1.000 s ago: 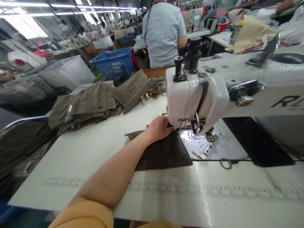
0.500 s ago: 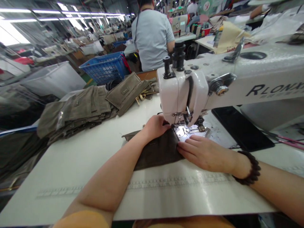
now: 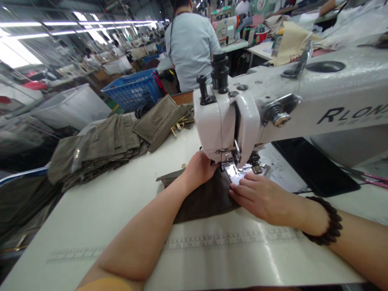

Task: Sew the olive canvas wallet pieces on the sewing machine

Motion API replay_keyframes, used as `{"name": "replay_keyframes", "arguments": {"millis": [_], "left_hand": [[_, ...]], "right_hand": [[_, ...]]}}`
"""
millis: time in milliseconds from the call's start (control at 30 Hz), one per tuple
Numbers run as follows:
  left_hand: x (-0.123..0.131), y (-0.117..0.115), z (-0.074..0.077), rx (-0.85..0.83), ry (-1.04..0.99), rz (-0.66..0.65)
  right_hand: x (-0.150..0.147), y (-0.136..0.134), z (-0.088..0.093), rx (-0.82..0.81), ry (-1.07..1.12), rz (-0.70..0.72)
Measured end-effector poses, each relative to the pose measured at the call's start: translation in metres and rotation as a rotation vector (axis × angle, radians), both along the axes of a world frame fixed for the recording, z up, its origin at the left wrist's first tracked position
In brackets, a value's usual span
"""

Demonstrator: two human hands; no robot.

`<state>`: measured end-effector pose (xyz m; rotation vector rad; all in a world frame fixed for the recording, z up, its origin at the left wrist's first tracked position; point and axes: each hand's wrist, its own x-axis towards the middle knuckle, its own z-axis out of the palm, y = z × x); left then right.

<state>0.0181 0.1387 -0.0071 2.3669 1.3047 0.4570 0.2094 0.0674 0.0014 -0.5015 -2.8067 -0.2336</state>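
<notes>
A dark brown fabric piece [image 3: 206, 200] lies flat on the white sewing table [image 3: 100, 210], its far right edge at the presser foot [image 3: 239, 161] of a white sewing machine [image 3: 230, 121]. My left hand [image 3: 198, 167] rests on the far end of the piece, fingers curled down against the machine's head. My right hand [image 3: 257, 198] lies flat with fingers stretched out, pressing the piece's right edge just in front of the needle plate. A dark bead bracelet [image 3: 329, 224] circles my right wrist.
A stack of olive-grey fabric pieces [image 3: 100, 145] and a pouch with metal clasps [image 3: 159, 121] sit at the table's far left. Beyond are a blue basket [image 3: 133, 89], a clear bin [image 3: 72, 107] and a person in a grey shirt [image 3: 190, 44] facing away.
My right hand came into view and settled on the piece's right edge near the needle. My left hand stayed on the piece. The camera shifted slightly.
</notes>
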Motion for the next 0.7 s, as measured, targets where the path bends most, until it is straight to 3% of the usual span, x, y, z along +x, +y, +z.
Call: {"name": "replay_keyframes", "arguments": {"millis": [200,700], "left_hand": [[-0.0051,0.0050,-0.0062,0.034,-0.002,-0.087],[-0.0029,0.0110,0.0026,-0.055,0.024,-0.006]], "right_hand": [[-0.0021,-0.0045,0.0022,0.056,0.034,0.048],[-0.0071,-0.0083,0.0002,0.005,0.042,-0.035]]}}
